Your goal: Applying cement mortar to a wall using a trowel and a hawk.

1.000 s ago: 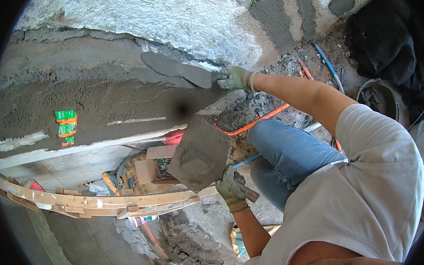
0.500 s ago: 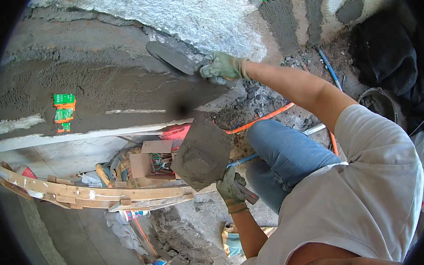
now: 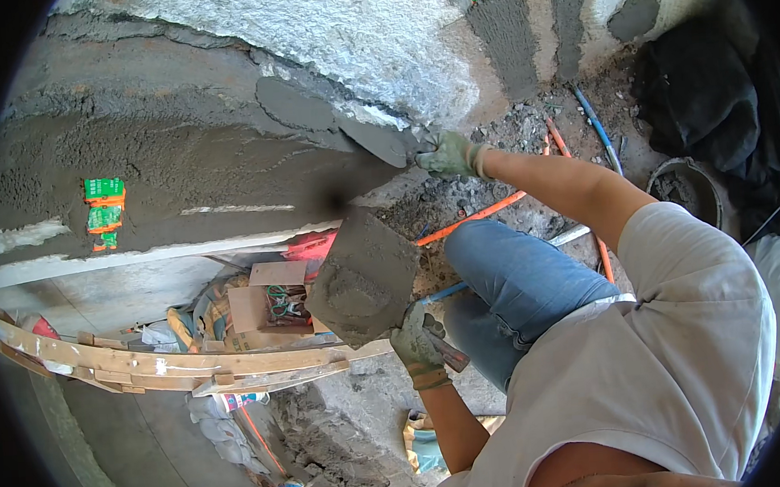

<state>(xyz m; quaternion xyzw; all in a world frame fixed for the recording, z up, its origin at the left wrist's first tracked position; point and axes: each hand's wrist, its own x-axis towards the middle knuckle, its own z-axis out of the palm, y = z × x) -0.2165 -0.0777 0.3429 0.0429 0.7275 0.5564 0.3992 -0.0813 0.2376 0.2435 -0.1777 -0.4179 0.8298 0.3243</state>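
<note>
Right hand [image 3: 450, 155] — gloved, closed on the handle of a trowel [image 3: 375, 140] whose blade lies flat against the wet grey mortar on the wall [image 3: 189, 175]. Left hand [image 3: 418, 344] — gloved, closed round the handle under a square hawk board [image 3: 365, 276] carrying a lump of mortar, held below the trowel. Nearby: green-and-orange wall box [image 3: 103, 212], wooden planks [image 3: 165, 364].

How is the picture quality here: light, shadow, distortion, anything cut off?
Head view: hard daylight, the white plaster patch nearly washed out; a dark shadow blot on the wet mortar band above the mortar board; fisheye bends the wooden plank; black rim hides the corners; both gloved hands sharp, left hand, right hand.
</note>
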